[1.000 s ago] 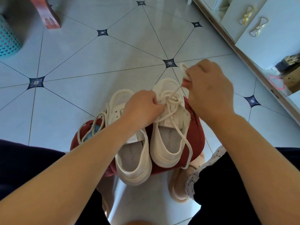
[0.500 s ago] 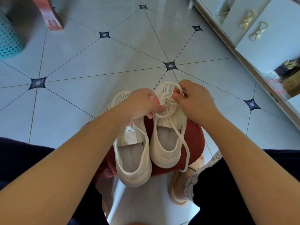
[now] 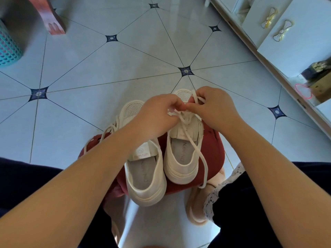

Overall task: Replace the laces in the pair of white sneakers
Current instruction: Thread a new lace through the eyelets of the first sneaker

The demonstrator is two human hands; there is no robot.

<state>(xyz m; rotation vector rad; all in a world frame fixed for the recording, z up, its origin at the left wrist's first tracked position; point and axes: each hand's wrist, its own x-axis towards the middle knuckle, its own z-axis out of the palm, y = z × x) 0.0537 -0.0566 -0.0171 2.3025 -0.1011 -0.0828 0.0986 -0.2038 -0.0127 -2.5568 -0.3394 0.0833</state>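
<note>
Your left hand point(image 3: 157, 113) and right hand point(image 3: 213, 108) both pinch lace point(image 3: 198, 151) over right sneaker point(image 3: 180, 158), near toe end. Right sneaker touches left sneaker point(image 3: 143, 176), both on red stool point(image 3: 213, 151).

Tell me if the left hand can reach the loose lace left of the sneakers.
Probably yes: loose lace lies uncovered nearby, but the left hand is pinching the right sneaker's lace.
</note>
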